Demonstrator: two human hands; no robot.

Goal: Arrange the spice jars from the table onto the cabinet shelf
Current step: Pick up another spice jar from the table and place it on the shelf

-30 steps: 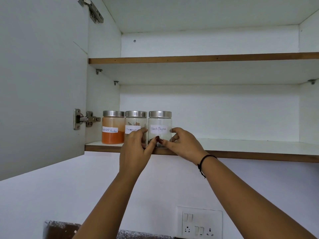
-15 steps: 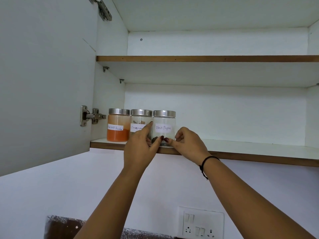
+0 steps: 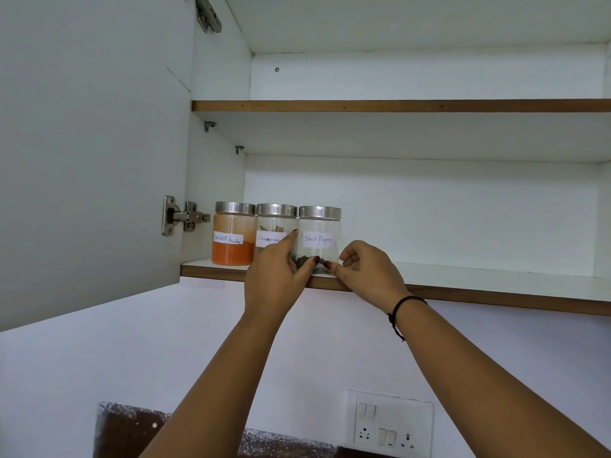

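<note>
Chilli powder jar (image 3: 233,239) sat far left on the lower shelf (image 3: 496,282), cinnamon jar (image 3: 272,226) tight against it, labels out so you could read them. Left hand (image 3: 274,279) pinched the Black Pepper jar (image 3: 319,233) low down, forefinger wedged in beside the cinnamon. Right hand (image 3: 367,276) curled round its other side, probably nudging it flush, though the grip there was hard to see.

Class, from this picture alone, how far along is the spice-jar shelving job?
Done: the red chilli powder jar and cinnamon jar stand on the lower shelf. In hand: the left hand and right hand grip the Black Pepper jar at its base. Left: letting go; the table is unseen, so further jars cannot be judged.
</note>
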